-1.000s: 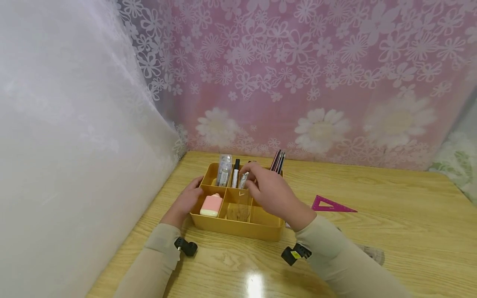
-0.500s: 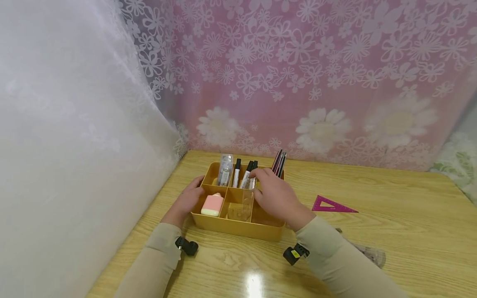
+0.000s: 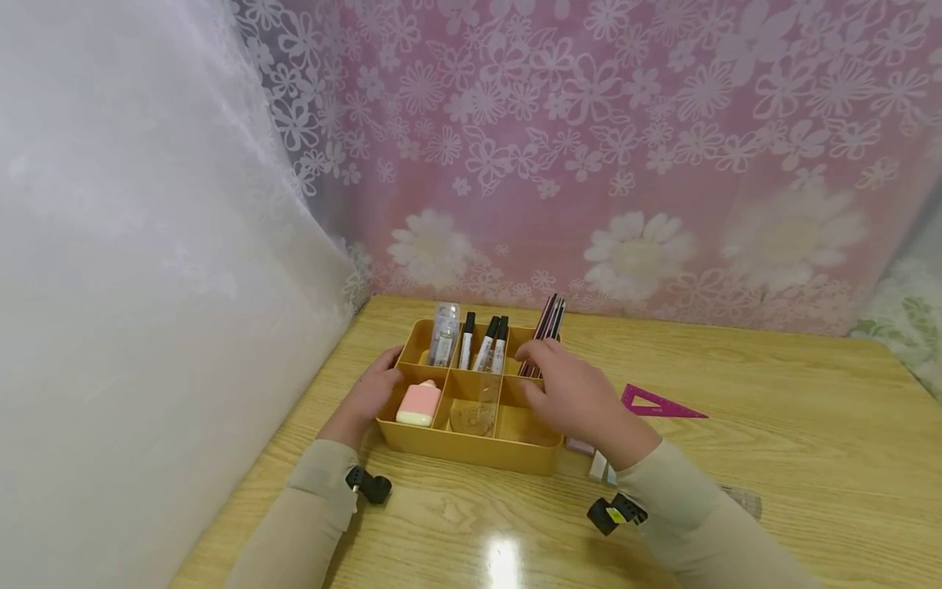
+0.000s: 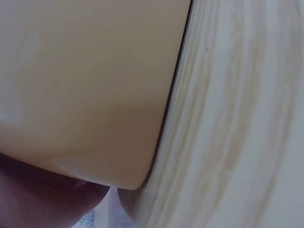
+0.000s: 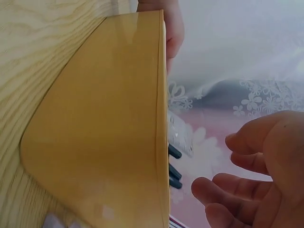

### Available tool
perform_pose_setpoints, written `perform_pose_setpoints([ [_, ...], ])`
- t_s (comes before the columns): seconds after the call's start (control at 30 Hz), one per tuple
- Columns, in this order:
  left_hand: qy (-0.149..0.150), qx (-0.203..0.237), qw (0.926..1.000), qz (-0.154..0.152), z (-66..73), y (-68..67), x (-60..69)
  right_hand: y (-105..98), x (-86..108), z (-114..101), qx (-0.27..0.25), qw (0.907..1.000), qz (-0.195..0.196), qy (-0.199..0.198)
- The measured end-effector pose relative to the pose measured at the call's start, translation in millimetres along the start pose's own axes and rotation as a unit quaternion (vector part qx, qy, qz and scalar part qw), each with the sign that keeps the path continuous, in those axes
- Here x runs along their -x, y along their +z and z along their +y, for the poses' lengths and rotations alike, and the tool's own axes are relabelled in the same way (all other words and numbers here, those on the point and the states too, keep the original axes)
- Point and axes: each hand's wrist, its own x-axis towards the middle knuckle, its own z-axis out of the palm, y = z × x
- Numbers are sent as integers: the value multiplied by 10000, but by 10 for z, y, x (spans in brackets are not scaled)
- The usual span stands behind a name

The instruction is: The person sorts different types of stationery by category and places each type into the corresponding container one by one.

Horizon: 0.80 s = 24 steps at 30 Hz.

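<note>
A yellow desk organizer (image 3: 471, 452) with several compartments stands on the table. My left hand (image 3: 368, 401) grips its left wall. My right hand (image 3: 577, 393) hovers over its right side, fingers loosely bent and holding nothing; the right wrist view shows this hand (image 5: 256, 175) apart from the organizer. Three black-capped markers (image 3: 501, 343) stand in the back middle compartment and a bundle of thin pencils (image 3: 548, 321) at back right. A clear package (image 3: 443, 337) stands at back left, a pink-and-cream bottle (image 3: 420, 402) lies front left, and a clear plastic item (image 3: 488, 401) leans front middle.
A magenta set square (image 3: 680, 411) lies right of the organizer. Small pinkish (image 3: 580, 447) and white (image 3: 598, 468) blocks lie near the right wrist. A clear object (image 3: 743, 501) is partly hidden behind the right sleeve. Curtains hang at the back and left.
My right hand has moved right, from the middle compartments to the right side, uncovering the markers. The clear plastic item now leans further right. My left hand has stayed in place.
</note>
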Motion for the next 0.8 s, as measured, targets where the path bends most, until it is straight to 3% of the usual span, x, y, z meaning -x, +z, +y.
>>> perform_pose_setpoints([
  [0.2,-17,109,9999,-67,-5,-8,19,-90,121,154,51,9996,-204,173],
  [0.43,-12,50,10000,2,-9,-9,7,-244,273,396,249,9993,-168,219],
  [0.8,-68,11,10000,8,14,-7,3,-427,565,946,373,9980,-156,476],
])
